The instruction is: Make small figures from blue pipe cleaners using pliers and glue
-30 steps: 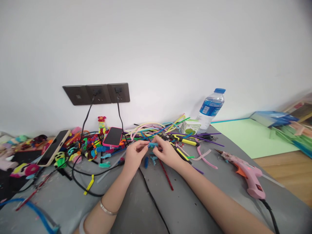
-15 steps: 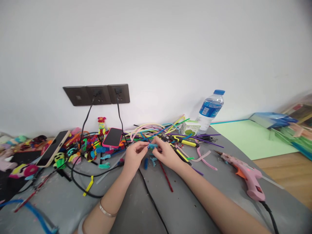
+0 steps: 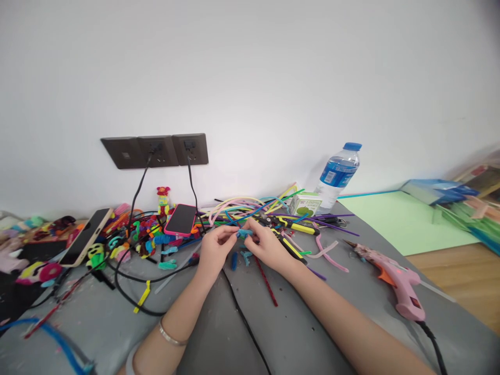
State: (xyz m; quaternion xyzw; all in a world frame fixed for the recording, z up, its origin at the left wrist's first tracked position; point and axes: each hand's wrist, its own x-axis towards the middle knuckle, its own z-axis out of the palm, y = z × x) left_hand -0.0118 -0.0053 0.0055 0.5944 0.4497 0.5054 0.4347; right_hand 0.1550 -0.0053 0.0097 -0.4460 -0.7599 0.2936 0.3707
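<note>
A small blue fuzzy pipe cleaner piece (image 3: 244,233) is pinched between my two hands above the grey table. My left hand (image 3: 215,249) grips its left end with thumb and forefinger. On the other end, the fingers of my right hand (image 3: 266,246) are closed. Just below lie a dark blue rolled piece (image 3: 234,261) and a light blue twisted pipe cleaner bit (image 3: 246,257). A red pipe cleaner (image 3: 267,284) points toward me from under my right hand. Yellow-and-black pliers (image 3: 297,226) rest behind that hand, partly covered.
A pink glue gun (image 3: 404,291) lies at right with its cord trailing forward. Behind are a water bottle (image 3: 338,174), a small green-white box (image 3: 305,203) and many pipe cleaners (image 3: 238,205). Phones (image 3: 182,220), finished figures (image 3: 163,200) and black cables (image 3: 135,307) crowd the left.
Both hands hold the blue piece at nearly the same spot, with only slight finger movement. The view has shifted a little; nothing else has visibly moved.
</note>
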